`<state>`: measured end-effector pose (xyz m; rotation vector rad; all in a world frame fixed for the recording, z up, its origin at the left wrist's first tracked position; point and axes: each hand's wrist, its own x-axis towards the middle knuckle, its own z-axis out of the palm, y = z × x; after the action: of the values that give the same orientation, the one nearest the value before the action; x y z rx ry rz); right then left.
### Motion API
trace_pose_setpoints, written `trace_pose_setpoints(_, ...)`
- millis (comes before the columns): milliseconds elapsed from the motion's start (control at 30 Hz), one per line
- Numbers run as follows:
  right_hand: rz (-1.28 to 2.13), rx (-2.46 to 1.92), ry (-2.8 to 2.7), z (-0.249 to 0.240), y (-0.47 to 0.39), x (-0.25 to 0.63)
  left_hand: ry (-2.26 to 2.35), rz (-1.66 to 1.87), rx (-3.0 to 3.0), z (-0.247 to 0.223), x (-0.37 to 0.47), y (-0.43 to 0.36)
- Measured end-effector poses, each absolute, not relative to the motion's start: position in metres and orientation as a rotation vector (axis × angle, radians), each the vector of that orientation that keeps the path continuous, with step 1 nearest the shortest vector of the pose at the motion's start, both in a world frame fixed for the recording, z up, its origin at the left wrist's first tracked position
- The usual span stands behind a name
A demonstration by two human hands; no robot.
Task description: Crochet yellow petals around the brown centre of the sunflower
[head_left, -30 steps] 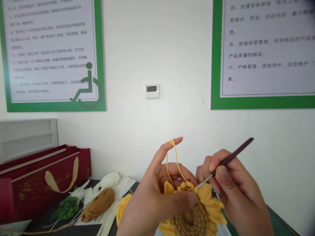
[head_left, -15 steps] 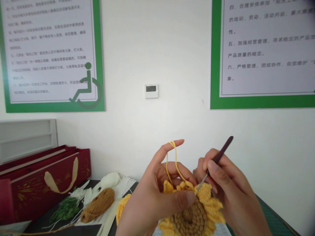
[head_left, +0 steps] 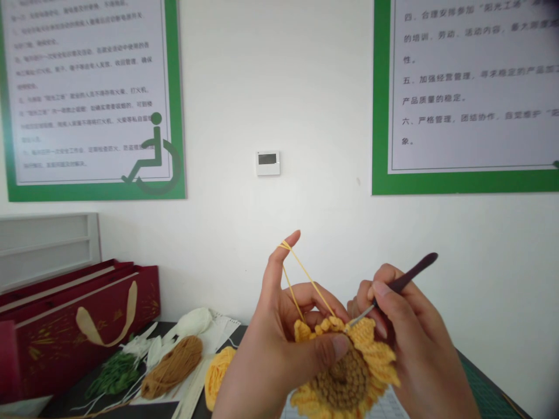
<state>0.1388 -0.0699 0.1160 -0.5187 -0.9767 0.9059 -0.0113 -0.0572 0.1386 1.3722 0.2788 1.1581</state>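
My left hand (head_left: pixel 283 343) pinches a crocheted sunflower (head_left: pixel 343 378) between thumb and fingers; it has a brown round centre and yellow petals. Its raised index finger carries a loop of yellow yarn (head_left: pixel 308 278) that runs down taut to the petals. In my right hand (head_left: pixel 406 326) is a crochet hook (head_left: pixel 413 273) with a dark handle and metal shaft, gripped like a pen. The hook's tip meets the flower's upper edge beside my left thumb. The lower part of the flower is cut off by the frame.
Left on the dark table lie a yellow yarn ball (head_left: pixel 217 372), a brown skein (head_left: pixel 172 366), green yarn (head_left: pixel 113 373) and white yarn (head_left: pixel 194 323). Red gift bags (head_left: pixel 87 331) stand behind. A green mat (head_left: pixel 491 390) lies at right. The wall (head_left: pixel 323 192) rises behind.
My left index finger has lifted and swung left, pulling the yarn straighter. The crochet hook has tilted flatter, its handle end moving right and slightly down.
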Motion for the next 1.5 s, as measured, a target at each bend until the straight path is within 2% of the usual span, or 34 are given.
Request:
trace_pose_setpoints(567, 0.327, -0.531, -0.983, 0.100, -0.070, 0.136, 0.337, 1.287, 1.350, 0.141, -0.003, -0.062)
trace_pose_setpoints(900, 0.103, -0.323, -0.960, 0.108, -0.077, 0.114, 0.297, 1.235, 1.292, 0.143, -0.005, -0.061)
trace_pose_setpoints(1200, 0.107, -0.278, -0.876, 0.108, -0.069, 0.106, 0.233, 1.162, 1.230, 0.138, -0.009, -0.052)
trace_pose_setpoints(1500, 0.403, -0.358, -1.181, 0.104, -0.062, 0.137, 0.326, 1.275, 1.313, 0.139, -0.008, -0.054)
